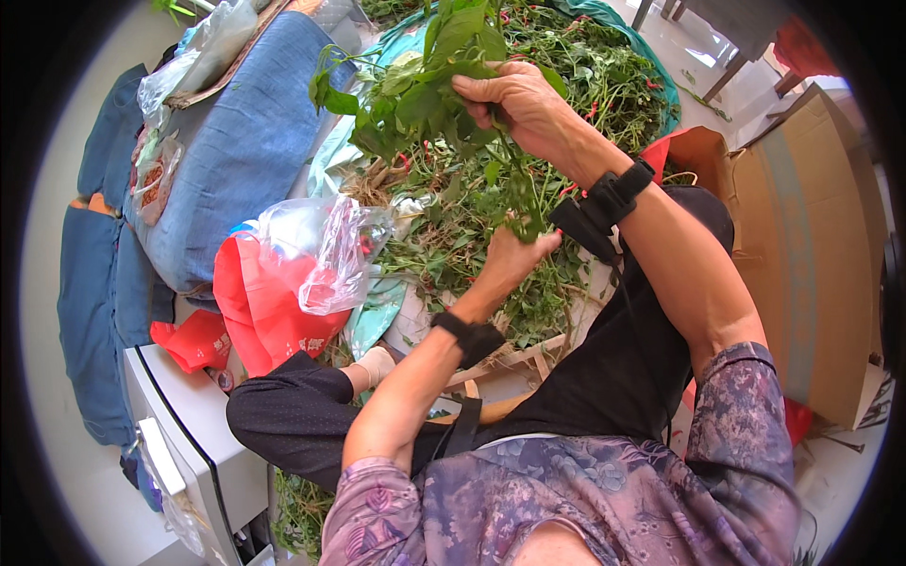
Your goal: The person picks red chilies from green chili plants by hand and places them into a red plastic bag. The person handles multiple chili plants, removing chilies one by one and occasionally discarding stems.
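My right hand (520, 106) is raised above the pile, its fingers pinching a leafy green pepper plant (432, 92). The plant's broad leaves spread to the left of that hand, and its stems hang down. Lower and closer to me, my left hand (517, 256) is around the lower stems and leaves, its thumb pointing right. Leaves hide most of its fingers. Beneath and beyond both hands lies a heap of uprooted pepper plants (601, 78) with red chili peppers among the leaves. Pale roots (375, 180) stick out at the heap's left side.
A turquoise cloth (329, 159) edges the heap. On the left are red bags (272, 304), a clear plastic bag (333, 247), a blue-covered seat (219, 156) and a white cabinet (170, 410). A large cardboard box (800, 247) stands right of my knee.
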`<state>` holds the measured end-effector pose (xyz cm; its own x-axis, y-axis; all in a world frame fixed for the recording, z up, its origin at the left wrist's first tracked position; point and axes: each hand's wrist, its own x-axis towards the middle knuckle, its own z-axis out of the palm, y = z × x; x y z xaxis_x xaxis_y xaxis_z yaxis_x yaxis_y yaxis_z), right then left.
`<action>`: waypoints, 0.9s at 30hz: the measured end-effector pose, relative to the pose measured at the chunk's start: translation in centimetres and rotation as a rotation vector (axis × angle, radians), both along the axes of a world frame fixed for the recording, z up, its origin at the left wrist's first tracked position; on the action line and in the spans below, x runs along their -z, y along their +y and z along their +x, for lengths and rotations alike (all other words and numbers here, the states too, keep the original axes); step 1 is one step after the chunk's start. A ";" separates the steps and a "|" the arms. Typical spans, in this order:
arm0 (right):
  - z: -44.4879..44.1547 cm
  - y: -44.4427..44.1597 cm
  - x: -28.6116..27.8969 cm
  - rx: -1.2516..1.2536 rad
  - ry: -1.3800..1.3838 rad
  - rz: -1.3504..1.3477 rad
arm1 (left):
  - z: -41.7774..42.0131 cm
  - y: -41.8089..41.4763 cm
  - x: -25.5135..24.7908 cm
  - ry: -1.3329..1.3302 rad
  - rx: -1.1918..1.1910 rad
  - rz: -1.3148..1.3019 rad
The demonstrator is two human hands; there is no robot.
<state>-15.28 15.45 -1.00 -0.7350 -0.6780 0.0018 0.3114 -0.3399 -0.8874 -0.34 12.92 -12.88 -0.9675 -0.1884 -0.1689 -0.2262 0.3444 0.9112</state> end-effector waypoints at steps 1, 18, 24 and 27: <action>0.3 -0.2 -0.2 0.009 0.015 0.014 | -0.8 0.5 1.5 0.035 -0.093 0.094; 0.1 4.0 -5.6 -0.325 0.438 -0.067 | 1.0 -5.5 -5.1 0.208 0.049 0.989; 1.0 5.2 -6.5 -0.252 0.354 0.005 | 4.1 -10.7 -10.5 0.385 0.104 1.035; 1.3 5.2 -6.1 -0.278 0.364 0.062 | 5.7 -12.8 -12.6 0.484 0.101 1.047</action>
<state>-13.98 20.61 5.15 -0.4847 -0.8561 0.1792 0.0472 -0.2303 -0.9720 5.34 0.13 -0.26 -0.9762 -0.0930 0.1957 0.2097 -0.6333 0.7450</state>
